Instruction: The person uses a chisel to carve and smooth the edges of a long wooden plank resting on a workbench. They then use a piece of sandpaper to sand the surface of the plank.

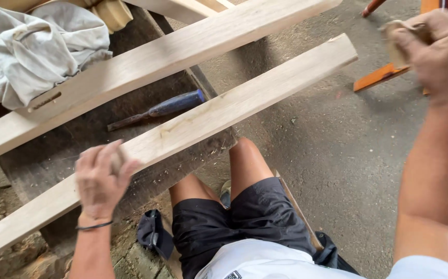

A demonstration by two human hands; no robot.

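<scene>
Head view shows the left hand (101,182) gripping the near plank (193,126) on the dark table (79,139), fingers curled over its edge. Beyond that plank lie a blue-handled chisel (159,109) and a second plank (146,59). Right hand (433,46) is raised, pinching what may be sandpaper (400,44). Sanding seems underway; the next stroke needs the plank steadied.
</scene>
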